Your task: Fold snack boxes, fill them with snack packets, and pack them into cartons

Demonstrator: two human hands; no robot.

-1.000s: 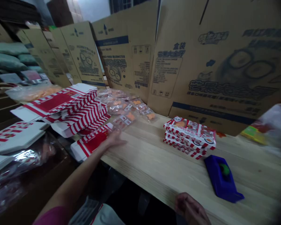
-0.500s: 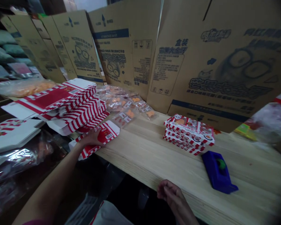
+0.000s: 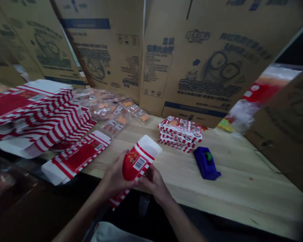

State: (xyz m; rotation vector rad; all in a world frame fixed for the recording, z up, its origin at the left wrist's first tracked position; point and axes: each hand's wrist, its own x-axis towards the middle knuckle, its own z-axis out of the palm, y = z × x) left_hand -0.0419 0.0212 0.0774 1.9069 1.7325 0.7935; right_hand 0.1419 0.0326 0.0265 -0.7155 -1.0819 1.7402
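Note:
My left hand (image 3: 114, 176) and my right hand (image 3: 153, 181) hold a red-and-white striped paperboard carton (image 3: 137, 164) upright above the table's front edge. The carton is opened into a squared tube, with a barcode on its side and its white top end facing away from me. Its lower end is partly hidden by my hands. Just left of my left hand, a flat striped carton (image 3: 75, 156) lies by the taller pile of flat cartons (image 3: 37, 114).
On the pale wooden table (image 3: 232, 181) stand a stack of assembled striped boxes (image 3: 180, 133) and a blue tape dispenser (image 3: 206, 163). Clear sachets with orange contents (image 3: 108, 109) lie behind. Printed cardboard sheets (image 3: 192, 57) stand along the back.
The carton has left the table and now stands open and upright in both hands. My right hand has moved in from the table to hold it. The view has swung right.

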